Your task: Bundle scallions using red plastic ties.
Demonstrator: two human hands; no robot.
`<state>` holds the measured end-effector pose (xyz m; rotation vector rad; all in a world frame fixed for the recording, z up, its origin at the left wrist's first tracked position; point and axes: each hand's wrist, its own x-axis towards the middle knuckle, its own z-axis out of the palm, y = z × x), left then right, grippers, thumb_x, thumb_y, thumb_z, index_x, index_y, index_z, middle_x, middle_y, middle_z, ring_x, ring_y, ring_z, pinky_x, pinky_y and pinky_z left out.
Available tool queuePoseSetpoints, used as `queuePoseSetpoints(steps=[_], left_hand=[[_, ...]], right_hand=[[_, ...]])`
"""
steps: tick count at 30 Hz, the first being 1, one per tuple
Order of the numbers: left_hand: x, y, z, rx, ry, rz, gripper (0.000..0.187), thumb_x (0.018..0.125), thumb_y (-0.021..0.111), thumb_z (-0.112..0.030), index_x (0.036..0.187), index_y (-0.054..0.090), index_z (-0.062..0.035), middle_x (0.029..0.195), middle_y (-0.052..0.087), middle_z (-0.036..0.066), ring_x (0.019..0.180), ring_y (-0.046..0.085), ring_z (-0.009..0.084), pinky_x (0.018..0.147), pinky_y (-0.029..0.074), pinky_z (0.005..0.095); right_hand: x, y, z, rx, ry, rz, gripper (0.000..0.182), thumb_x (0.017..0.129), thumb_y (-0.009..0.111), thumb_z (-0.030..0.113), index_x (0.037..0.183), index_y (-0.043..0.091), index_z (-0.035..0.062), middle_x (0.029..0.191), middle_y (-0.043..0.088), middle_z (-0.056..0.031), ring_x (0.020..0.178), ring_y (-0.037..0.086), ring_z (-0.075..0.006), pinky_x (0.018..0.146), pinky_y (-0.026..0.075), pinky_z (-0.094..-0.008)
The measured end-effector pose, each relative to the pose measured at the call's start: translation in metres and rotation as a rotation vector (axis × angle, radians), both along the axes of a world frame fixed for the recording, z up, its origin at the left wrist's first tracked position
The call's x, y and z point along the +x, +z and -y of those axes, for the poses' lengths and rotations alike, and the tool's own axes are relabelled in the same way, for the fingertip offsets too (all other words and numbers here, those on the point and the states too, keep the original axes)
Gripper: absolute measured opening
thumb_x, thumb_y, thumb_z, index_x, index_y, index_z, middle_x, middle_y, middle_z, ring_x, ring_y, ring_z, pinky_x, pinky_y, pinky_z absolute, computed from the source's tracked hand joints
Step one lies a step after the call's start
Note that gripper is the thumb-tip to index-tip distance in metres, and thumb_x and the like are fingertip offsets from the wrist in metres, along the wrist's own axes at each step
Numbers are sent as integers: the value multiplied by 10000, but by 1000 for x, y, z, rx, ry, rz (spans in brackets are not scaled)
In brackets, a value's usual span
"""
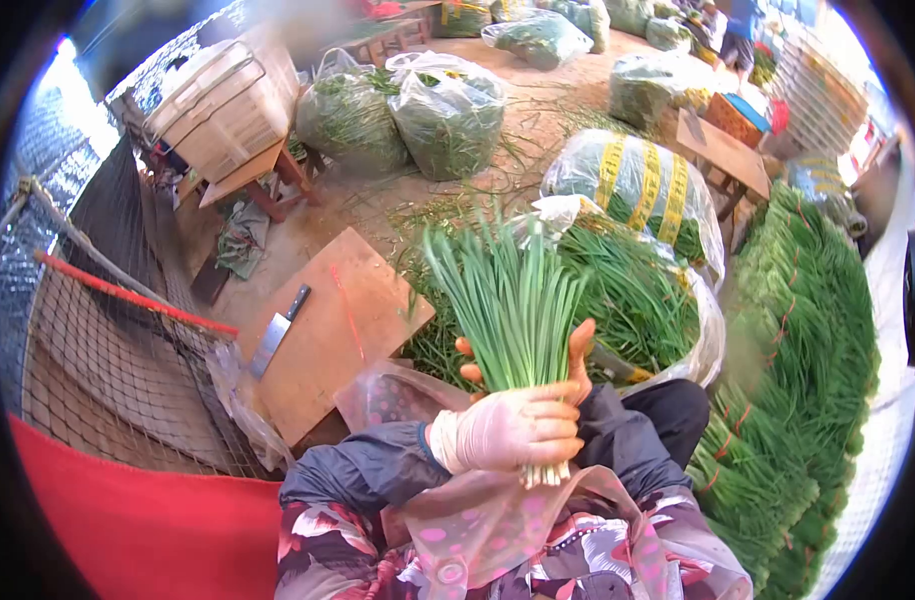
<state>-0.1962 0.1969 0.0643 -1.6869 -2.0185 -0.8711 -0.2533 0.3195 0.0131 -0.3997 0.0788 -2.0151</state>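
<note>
A bunch of garlic chives (pixel 513 320), long green leaves with pale cut bases, stands tilted in front of my chest, leaf tips pointing away. My left hand (pixel 513 430), in a whitish glove, wraps round the lower stems just above the white ends. Behind the bunch, my right hand (pixel 581 365) cradles it, thumb along the right side and orange-toned fingertips showing at the left; its palm is hidden. Just beyond lies an open plastic bag of loose chives (pixel 643 300). On a wooden board (pixel 328 330) to the left rests a cleaver (pixel 278 330) with a black handle.
Tied chive bundles (pixel 798 400) are stacked along the right. Filled plastic bags (pixel 448 120) stand farther off, beside a crate (pixel 228 105) on a wooden stool (pixel 248 175). Netting (pixel 128 370) and red cloth (pixel 148 520) border my left. Another person (pixel 740 40) is far back.
</note>
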Motion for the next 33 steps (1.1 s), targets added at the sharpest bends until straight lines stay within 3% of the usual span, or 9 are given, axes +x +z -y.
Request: queuePoseSetpoints(steps=[7, 13, 17, 21, 23, 26, 29, 31, 33], left_hand=[[-2, -23, 35, -107, 134, -79, 309, 788, 607, -210, 1057, 611, -59, 1056, 604, 96, 1076, 577, 295, 1037, 402, 506], [27, -16, 115, 25, 670, 34, 354, 796, 662, -227, 1130, 608, -124, 1324, 524, 104, 1289, 456, 333, 1108, 297, 516], [31, -100, 209, 88, 1377, 223, 451, 717, 713, -158, 1151, 605, -101, 1295, 527, 149, 1214, 480, 419, 1021, 401, 483], [18, -197, 258, -88, 1640, 447, 465, 733, 690, -198, 1181, 602, -110, 1293, 527, 153, 1179, 489, 392, 945, 440, 474], [14, -216, 265, -98, 1695, 560, 468, 735, 683, -212, 1187, 600, -125, 1295, 523, 151, 1170, 488, 371, 928, 441, 473], [3, -209, 262, -165, 1709, 529, 496, 711, 689, -226, 1183, 597, -106, 1306, 512, 158, 1033, 516, 338, 830, 454, 448], [-1, -210, 264, -145, 1714, 496, 486, 702, 693, -223, 1166, 602, -110, 1254, 524, 139, 1018, 508, 321, 796, 444, 440], [-3, -205, 264, -153, 1702, 535, 472, 698, 698, -235, 1147, 607, -123, 1228, 532, 123, 1014, 505, 316, 790, 442, 439], [-5, -205, 266, -157, 1667, 517, 443, 692, 701, -249, 1108, 612, -128, 1154, 559, 99, 975, 514, 315, 777, 442, 444]], right_hand=[[-20, -13, 43, 27, 183, 301, 640, 891, 615, 326, 1401, 373, 25, 1222, 584, -175, 1132, 565, -351, 959, 494, -431], [-79, 29, 100, 674, -83, -275, 564, 784, 727, 238, 1243, 510, -6, 1036, 641, -124, 832, 653, -237, 737, 573, -358], [-132, 59, 184, 816, 10, -895, 547, 756, 743, 164, 1232, 522, 8, 1059, 653, -115, 881, 661, -214, 744, 561, -375], [-142, 54, 297, 955, -163, -1822, 710, 682, 768, 138, 1308, 457, 15, 1055, 659, -153, 961, 638, -237, 847, 494, -344], [-133, 18, 340, 865, -224, -2164, 867, 673, 707, 125, 1440, 304, 92, 1013, 642, -243, 935, 647, -372, 804, 520, -420], [-120, -82, 389, 938, -91, -2719, 878, 704, 716, 146, 1472, 296, 216, 1030, 649, -134, 913, 659, -316, 773, 511, -425], [-122, -140, 395, 894, -269, -2743, 722, 812, 637, 218, 1465, 334, 275, 1136, 612, -116, 1063, 605, -254, 873, 458, -454], [-127, -126, 398, 916, -3, -2637, 663, 841, 602, 254, 1457, 356, 275, 1224, 564, -139, 1120, 567, -271, 893, 445, -462], [-125, -142, 398, 1000, -156, -2491, 1000, 609, 814, 275, 1471, 311, 207, 1357, 490, -150, 1223, 493, -348, 982, 397, -529]])
